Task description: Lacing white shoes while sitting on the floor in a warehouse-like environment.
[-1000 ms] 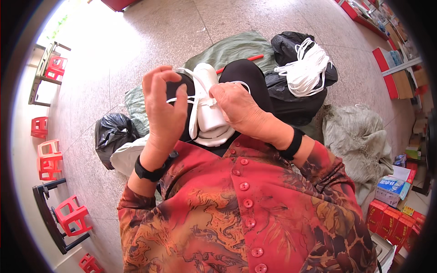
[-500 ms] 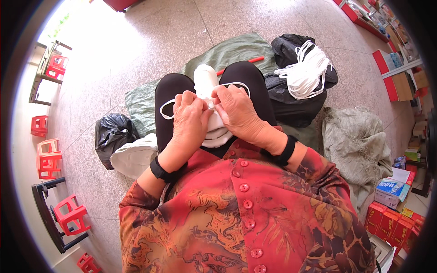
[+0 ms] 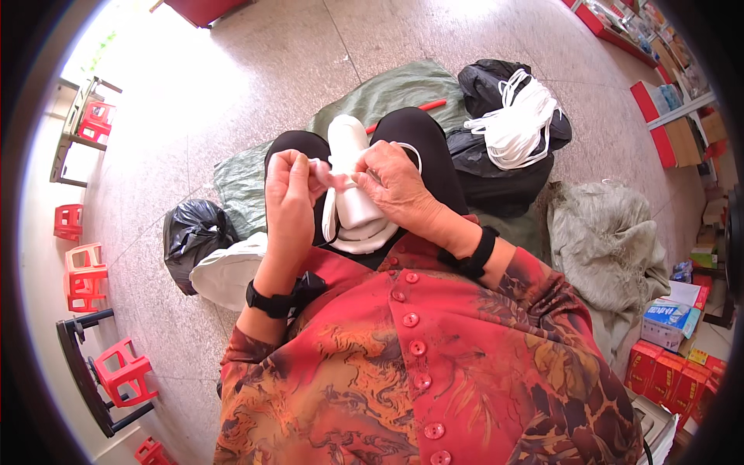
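A white shoe (image 3: 359, 205) rests between my knees, its rounded toe pointing away from me. My left hand (image 3: 293, 190) is closed in a pinch on a white shoelace (image 3: 329, 211), just left of the shoe's lacing. Part of the lace hangs in a loop below those fingers, and the fingertips are a little blurred. Over the right side of the shoe's upper, my right hand (image 3: 394, 180) is closed, thumb and fingers pressed at the lacing. Another loop of lace stands out behind that hand, and the eyelets are mostly covered.
A bundle of white laces (image 3: 515, 120) lies on black plastic at the right. A green woven sheet (image 3: 387, 89) spreads under my legs, with a red rod (image 3: 426, 105) on it. Left are a black bag (image 3: 198, 236) and a white item (image 3: 229, 271); right, a grey sack (image 3: 601, 248).
My left hand has moved left and down from the lacing, drawing lace with it. The left lace loop now hangs beside the shoe. My right hand stays at the shoe.
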Demonstrator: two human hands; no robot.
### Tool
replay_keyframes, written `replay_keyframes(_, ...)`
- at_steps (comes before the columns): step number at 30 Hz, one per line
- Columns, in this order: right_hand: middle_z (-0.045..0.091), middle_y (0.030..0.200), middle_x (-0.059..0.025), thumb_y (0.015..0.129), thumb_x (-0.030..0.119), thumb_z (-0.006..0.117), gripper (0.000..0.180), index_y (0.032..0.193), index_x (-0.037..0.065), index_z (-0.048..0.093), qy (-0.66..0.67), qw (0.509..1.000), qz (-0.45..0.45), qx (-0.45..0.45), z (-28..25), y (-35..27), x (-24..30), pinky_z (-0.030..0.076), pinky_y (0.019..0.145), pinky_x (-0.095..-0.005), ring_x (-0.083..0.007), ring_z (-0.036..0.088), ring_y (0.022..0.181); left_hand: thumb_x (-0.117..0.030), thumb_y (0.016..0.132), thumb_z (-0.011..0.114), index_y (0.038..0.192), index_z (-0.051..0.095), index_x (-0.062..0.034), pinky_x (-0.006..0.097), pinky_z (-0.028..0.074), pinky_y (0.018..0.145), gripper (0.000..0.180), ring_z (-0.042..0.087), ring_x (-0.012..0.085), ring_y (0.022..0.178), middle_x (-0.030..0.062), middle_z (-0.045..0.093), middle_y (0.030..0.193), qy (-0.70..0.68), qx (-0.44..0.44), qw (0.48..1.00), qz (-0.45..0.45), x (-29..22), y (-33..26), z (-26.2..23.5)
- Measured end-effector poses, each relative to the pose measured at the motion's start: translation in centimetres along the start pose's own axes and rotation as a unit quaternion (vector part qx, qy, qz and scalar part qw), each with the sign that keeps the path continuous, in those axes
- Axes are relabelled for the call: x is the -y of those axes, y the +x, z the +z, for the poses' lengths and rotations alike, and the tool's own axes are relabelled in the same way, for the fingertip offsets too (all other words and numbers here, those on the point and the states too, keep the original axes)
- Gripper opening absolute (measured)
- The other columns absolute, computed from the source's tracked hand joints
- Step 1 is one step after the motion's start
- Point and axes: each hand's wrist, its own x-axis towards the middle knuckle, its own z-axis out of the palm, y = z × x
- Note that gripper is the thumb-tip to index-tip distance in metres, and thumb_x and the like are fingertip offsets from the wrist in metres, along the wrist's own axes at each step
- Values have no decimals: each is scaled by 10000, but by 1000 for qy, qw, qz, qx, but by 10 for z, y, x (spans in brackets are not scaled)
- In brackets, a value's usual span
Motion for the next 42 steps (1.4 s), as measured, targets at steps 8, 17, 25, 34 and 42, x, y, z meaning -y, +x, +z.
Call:
replay_keyframes(8,597,867,-62,1029,176,499,184,987,22,590,615,757,115,-189,-191,-37,-12,526,922,-428,-164,619,808,-206,1042,490,1048,511,-109,157,211,391,99,277,7,493,-71,330,687,-45,1,986,-162,-85,-50,-112)
replay_keyframes(17,394,663,31,995,123,562,86,1067,79,548,579,742,255,-222,-153,-68,-78,418,564,-289,-84,396,552,-118,863,742,1155,574,8,219,480,654,359,558,72,770,25,606,931,394,55,917,-40,19,-2,-36)
replay_keyframes(25,310,622,66,987,114,570,74,1049,82,546,457,788,291,-293,-204,-104,-117,278,448,-224,-62,299,486,-101,835,751,1051,627,-1,216,480,677,268,559,69,755,6,602,881,463,80,883,3,21,9,-22)
replay_keyframes(34,633,776,-162,879,143,607,108,898,40,634,-194,961,193,-43,-144,-107,-96,494,670,-431,-358,627,730,-66,878,704,983,685,22,211,458,627,139,545,39,698,-23,612,794,432,196,879,-37,20,63,-16)
replay_keyframes(42,656,819,-244,907,135,587,276,1090,-70,557,1,990,39,136,-45,-33,42,521,686,-453,-373,675,805,19,875,604,941,707,10,284,476,655,122,587,112,713,50,599,810,588,176,765,196,17,86,-6)
